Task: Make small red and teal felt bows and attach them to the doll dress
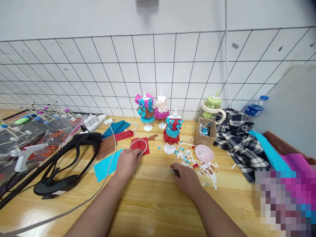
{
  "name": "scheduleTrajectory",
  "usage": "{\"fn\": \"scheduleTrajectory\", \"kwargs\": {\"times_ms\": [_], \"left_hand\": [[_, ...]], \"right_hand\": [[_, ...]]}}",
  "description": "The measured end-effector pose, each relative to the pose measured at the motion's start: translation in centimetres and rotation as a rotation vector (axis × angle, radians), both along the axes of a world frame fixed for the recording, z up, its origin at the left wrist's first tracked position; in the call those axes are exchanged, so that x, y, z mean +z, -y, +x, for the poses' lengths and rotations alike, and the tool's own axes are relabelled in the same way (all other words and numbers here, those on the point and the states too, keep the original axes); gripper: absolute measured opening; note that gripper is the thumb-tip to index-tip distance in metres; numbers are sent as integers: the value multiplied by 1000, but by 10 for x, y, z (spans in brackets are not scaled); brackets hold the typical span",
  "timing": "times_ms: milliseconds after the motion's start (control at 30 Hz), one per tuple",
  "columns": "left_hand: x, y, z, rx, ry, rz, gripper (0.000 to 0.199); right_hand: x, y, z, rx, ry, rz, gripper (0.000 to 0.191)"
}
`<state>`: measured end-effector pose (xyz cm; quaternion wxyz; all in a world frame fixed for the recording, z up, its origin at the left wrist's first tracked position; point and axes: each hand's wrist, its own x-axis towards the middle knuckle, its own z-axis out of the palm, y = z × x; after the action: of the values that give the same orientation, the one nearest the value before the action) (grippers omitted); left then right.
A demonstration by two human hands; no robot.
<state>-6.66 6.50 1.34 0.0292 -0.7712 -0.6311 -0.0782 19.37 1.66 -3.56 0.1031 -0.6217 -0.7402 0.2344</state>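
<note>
My left hand (128, 162) is closed with its fingertips on a thin white roll of tape (146, 144), which lies over a folded piece of red paper (147, 149). Beside that hand lies a bright blue sheet of paper (103, 168). My right hand (186, 179) is wrapped round what look like scissors (175, 171), their dark handle mostly hidden and a bit of metal pointing left. Beyond it stands a small white dress form (174, 126) in a red and blue crepe paper dress. Two more dress forms (145, 110) in paper clothes stand behind.
White and blue scraps (186, 156) lie around a pink dish (204, 153). A cardboard box (205, 133), a green-lidded bottle (212, 107) and plaid cloth (237, 128) are at right. A black headset strap (66, 184), a cable (105, 181) and a white glue gun (26, 156) lie at left.
</note>
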Motion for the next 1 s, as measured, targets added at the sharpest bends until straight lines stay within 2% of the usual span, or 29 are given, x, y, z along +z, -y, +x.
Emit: {"fn": "scheduleTrajectory", "kwargs": {"times_ms": [133,200,267,367,400,467,533,600,667,767,833,933,1000], "left_hand": [[-8,-11,23,-117,161,-116,30],[-13,-16,26,-113,259,-122,41],[-18,-20,18,1,276,-36,38],[-26,-25,-4,348,119,48,48],[-28,-26,-11,431,82,25,53],[-32,-27,-21,467,53,-15,48],[-35,-27,-27,443,73,12,36],[-38,-28,-31,454,169,106,28],[-42,-30,-36,471,387,217,24],[-45,-33,-39,359,837,355,22],[-43,-32,-36,286,1036,443,28],[-30,-23,-23,209,1177,526,48],[-21,-13,-10,116,1250,375,60]], "right_hand": [[0,-1,1,-6,-5,0,36],[-1,-2,2,-8,-9,2,35],[-1,-2,3,-7,-13,5,36],[-2,-3,2,-10,-4,8,36],[-2,-4,2,-13,2,7,35],[-2,-5,2,-17,11,6,33],[-2,-6,2,-7,11,8,32],[-3,-6,4,9,5,17,32],[-3,-6,5,24,-3,32,33],[-4,-5,6,39,0,55,34],[-4,-4,5,44,14,64,35],[-4,-3,4,46,29,84,33],[-3,-3,2,39,31,96,31]]}}
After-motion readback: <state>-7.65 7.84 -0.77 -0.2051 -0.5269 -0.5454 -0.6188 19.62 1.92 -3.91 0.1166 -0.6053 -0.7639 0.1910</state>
